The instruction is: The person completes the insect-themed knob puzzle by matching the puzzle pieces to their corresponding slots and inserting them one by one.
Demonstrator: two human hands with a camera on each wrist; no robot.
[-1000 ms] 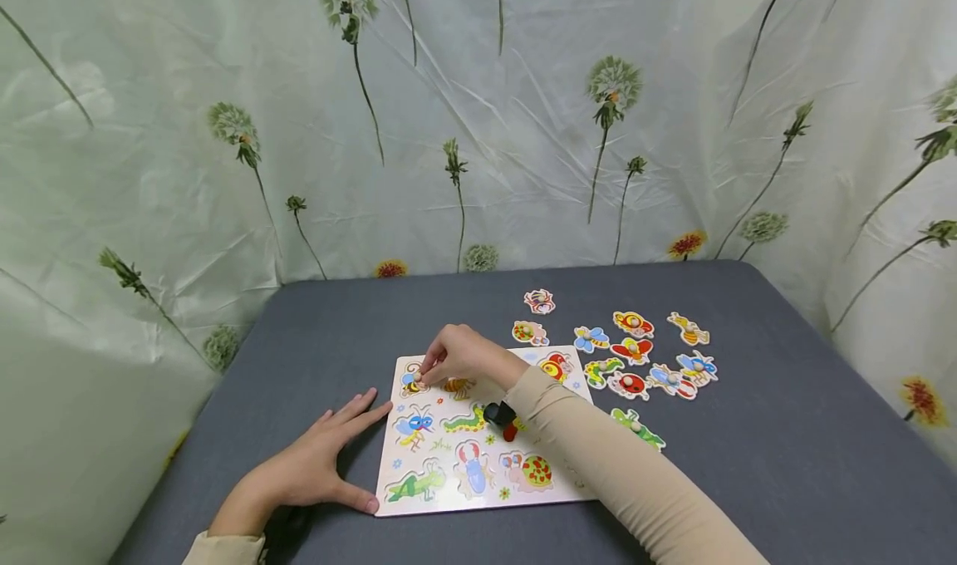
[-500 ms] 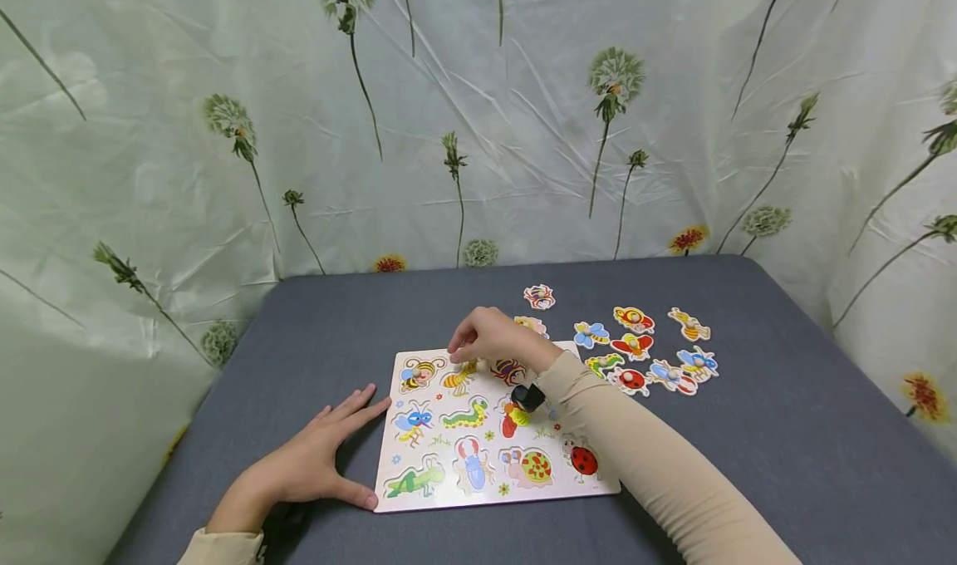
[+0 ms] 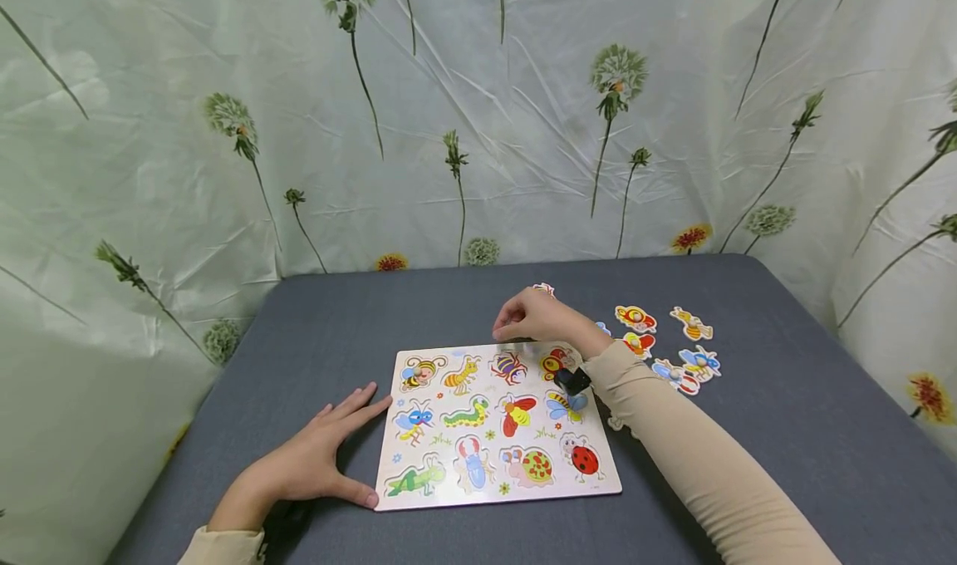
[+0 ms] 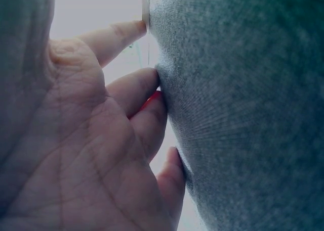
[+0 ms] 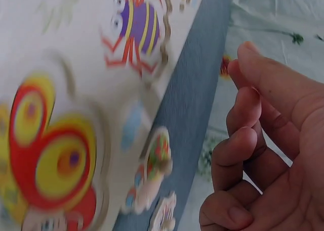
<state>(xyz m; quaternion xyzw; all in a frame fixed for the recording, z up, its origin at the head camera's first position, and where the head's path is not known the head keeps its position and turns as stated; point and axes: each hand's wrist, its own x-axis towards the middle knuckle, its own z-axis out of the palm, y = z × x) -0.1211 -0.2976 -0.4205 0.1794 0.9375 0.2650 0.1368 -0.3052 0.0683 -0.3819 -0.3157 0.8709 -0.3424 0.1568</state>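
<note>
A white puzzle board (image 3: 449, 449) printed with insects lies on the dark grey table. My left hand (image 3: 317, 457), fingers spread, touches the board's left edge with thumb and fingertips; the left wrist view shows its palm (image 4: 91, 150). A bee (image 3: 420, 374) sits at the board's top left corner. My right hand (image 3: 534, 316) hovers by the far edge, past the spider picture (image 3: 508, 368). Seen in the right wrist view, its fingers (image 5: 243, 145) are loosely bent and hold nothing. Close to that edge lie a snail piece (image 5: 158, 157) and a spider piece (image 5: 164, 216).
Right of the board lie several loose knobbed pieces, among them a red and yellow butterfly (image 3: 635, 318), a yellow striped insect (image 3: 691, 324), a blue mosquito (image 3: 700, 363) and a blue beetle (image 3: 675, 375). My right sleeve (image 3: 695, 449) hides others. A flowered curtain (image 3: 478, 133) hangs behind the table.
My right hand has let go of the bee at the top left and moved right along the board's far edge, towards the loose pieces. The left hand stays at the board's edge.
</note>
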